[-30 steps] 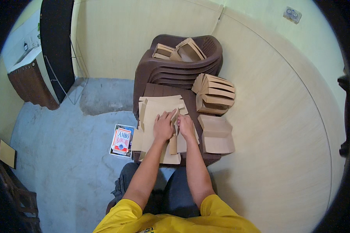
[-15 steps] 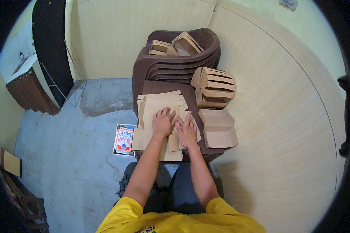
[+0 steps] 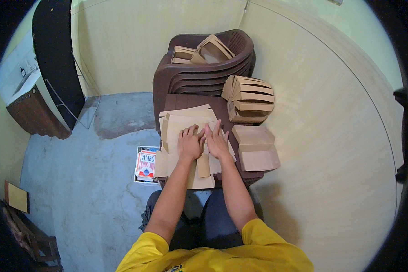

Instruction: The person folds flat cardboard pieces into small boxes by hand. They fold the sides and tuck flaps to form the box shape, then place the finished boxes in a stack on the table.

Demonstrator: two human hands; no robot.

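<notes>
A flat tan cardboard box blank (image 3: 179, 121) lies on the brown plastic chair seat in front of me, with other cardboard sheets partly under it. My left hand (image 3: 190, 144) rests palm down on the blank, fingers spread. Beside it, my right hand (image 3: 217, 141) lies over the blank's right part, its fingers stretched out and its thumb side close to my left fingers. A folded-up flap (image 3: 203, 166) stands just below the hands, near the blank's front edge. Neither hand grips anything, and the card under both palms is hidden.
Stacked brown chairs (image 3: 199, 75) hold folded cardboard boxes (image 3: 213, 49) at the back. Nested cardboard trays (image 3: 249, 97) and an open cardboard box (image 3: 258, 149) stand to the right, by the wall. A white box (image 3: 146, 180) with a card pack (image 3: 146, 164) sits left of the seat.
My right hand has shifted slightly up, with its fingers reaching farther forward. The left hand stays on the cardboard. The whole view has tilted a little.
</notes>
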